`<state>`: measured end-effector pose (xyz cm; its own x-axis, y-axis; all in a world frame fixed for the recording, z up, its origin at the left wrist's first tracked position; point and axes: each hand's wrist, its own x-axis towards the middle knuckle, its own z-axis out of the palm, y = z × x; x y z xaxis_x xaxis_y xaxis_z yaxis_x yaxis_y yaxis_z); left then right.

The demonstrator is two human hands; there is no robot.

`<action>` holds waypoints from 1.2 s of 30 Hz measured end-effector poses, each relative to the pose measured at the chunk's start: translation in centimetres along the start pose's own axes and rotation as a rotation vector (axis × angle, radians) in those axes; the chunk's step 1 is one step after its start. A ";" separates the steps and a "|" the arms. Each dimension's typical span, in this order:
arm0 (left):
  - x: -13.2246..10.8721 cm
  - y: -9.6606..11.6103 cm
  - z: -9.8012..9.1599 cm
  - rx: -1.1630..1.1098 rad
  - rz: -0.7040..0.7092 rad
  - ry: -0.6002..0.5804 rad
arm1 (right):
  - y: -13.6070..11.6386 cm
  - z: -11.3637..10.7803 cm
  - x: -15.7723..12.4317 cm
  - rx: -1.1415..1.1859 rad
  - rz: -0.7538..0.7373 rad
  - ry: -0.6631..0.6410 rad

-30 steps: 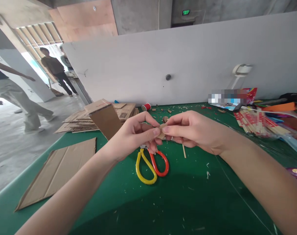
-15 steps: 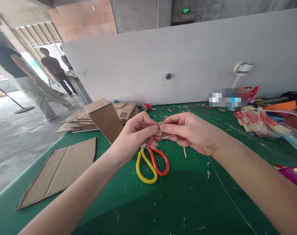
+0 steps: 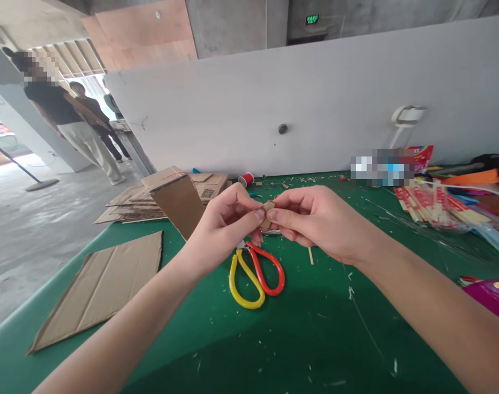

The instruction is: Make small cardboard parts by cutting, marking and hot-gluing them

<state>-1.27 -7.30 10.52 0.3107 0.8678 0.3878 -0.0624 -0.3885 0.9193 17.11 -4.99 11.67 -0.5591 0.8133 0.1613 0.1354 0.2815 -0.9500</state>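
Left hand (image 3: 222, 230) and right hand (image 3: 319, 219) pinch one small card (image 3: 266, 221) above the table (image 3: 315, 328)
Each is nearly closed, gripping its own side of the card, probably because it is so small; the scissors (image 3: 255, 268) lie close, handles (image 3: 249, 305) on the near side, perhaps for easy reach
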 end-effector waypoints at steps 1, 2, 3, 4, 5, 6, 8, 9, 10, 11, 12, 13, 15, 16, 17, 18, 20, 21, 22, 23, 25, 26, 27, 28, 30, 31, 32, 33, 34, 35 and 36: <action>0.0 0.0 0.0 0.001 0.008 -0.001 | 0.0 0.0 0.0 -0.010 -0.008 0.003; -0.1 0.0 0.0 0.003 0.015 -0.003 | 0.1 0.0 -0.1 -0.015 -0.017 0.007; -0.1 0.0 0.0 0.006 0.020 -0.007 | 0.1 0.0 -0.1 -0.019 -0.026 0.011; -0.1 0.0 0.0 0.007 0.026 -0.008 | 0.0 0.1 -0.2 -0.024 -0.035 0.015; -0.2 0.0 0.0 0.009 0.031 -0.006 | 0.0 0.1 -0.2 -0.031 -0.047 0.020; -0.2 0.0 0.0 0.012 0.034 -0.003 | -0.1 0.1 -0.2 -0.040 -0.061 0.028; -0.2 0.1 0.0 0.018 0.041 0.003 | -0.3 0.2 -0.3 -0.055 -0.095 0.042; -0.2 0.1 -0.1 0.023 0.045 0.005 | -0.4 0.3 -0.3 -0.058 -0.113 0.048; -0.2 0.1 -0.1 0.030 0.049 0.007 | -0.5 0.4 -0.3 -0.057 -0.129 0.052; -0.2 0.2 -0.1 0.040 0.053 0.009 | -0.6 0.5 -0.3 -0.054 -0.143 0.057; -0.2 0.2 -0.1 0.054 0.060 0.011 | -0.7 0.6 -0.3 -0.052 -0.153 0.063; -0.2 0.3 0.0 0.071 0.070 0.017 | -0.7 0.7 -0.3 -0.052 -0.162 0.072; -0.3 0.5 0.0 0.111 0.093 0.032 | -0.8 0.8 -0.3 -0.055 -0.171 0.082; -0.3 0.6 0.1 0.132 0.100 0.038 | -0.8 0.8 -0.3 -0.055 -0.172 0.080; -0.3 0.7 0.1 0.148 0.104 0.040 | -0.8 0.8 -0.4 -0.053 -0.171 0.075; -0.3 0.8 0.2 0.156 0.107 0.039 | -0.9 0.8 -0.4 -0.049 -0.164 0.067; -0.4 1.0 0.3 0.160 0.112 0.030 | -0.9 0.6 -0.4 -0.036 -0.140 0.052; -0.4 1.1 0.3 0.157 0.122 0.025 | -1.0 0.5 -0.4 -0.024 -0.129 0.047; -0.4 1.1 0.3 0.153 0.134 0.019 | -1.0 0.3 -0.4 -0.005 -0.120 0.038; -0.4 1.2 0.4 0.150 0.145 0.013 | -0.9 0.2 -0.3 0.024 -0.114 0.024; -0.4 1.3 0.3 0.141 0.163 -0.003 | -0.8 -0.1 -0.2 0.126 -0.119 -0.014; -0.4 1.3 0.3 0.133 0.166 -0.014 | -0.6 -0.2 -0.1 0.185 -0.126 -0.029; -0.3 1.4 0.3 0.126 0.169 -0.024 | -0.4 -0.3 -0.1 0.234 -0.132 -0.039; -0.3 1.4 0.3 0.123 0.167 -0.033 | -0.2 -0.3 0.0 0.261 -0.136 -0.038; -0.3 1.4 0.3 0.137 0.159 -0.046 | 0.1 -0.2 0.1 0.233 -0.136 -0.011; -0.3 1.4 0.3 0.150 0.155 -0.047 | 0.3 -0.2 0.1 0.189 -0.134 0.010; -0.3 1.3 0.4 0.165 0.155 -0.046 | 0.3 -0.1 0.1 0.138 -0.133 0.032; -0.4 1.3 0.4 0.181 0.155 -0.043 | 0.3 0.0 0.1 0.086 -0.131 0.051; -0.4 1.2 0.4 0.194 0.158 -0.040 | 0.3 0.0 0.0 0.035 -0.130 0.067; -0.4 1.1 0.4 0.202 0.166 -0.037 | 0.2 0.0 -0.1 -0.014 -0.128 0.077; -0.5 1.1 0.5 0.208 0.173 -0.036 | 0.1 0.0 -0.1 -0.060 -0.124 0.082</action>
<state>-1.04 -8.26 11.31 0.3461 0.7730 0.5316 0.0776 -0.5883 0.8049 17.20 -5.07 11.55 -0.5064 0.8085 0.2997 0.1200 0.4103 -0.9040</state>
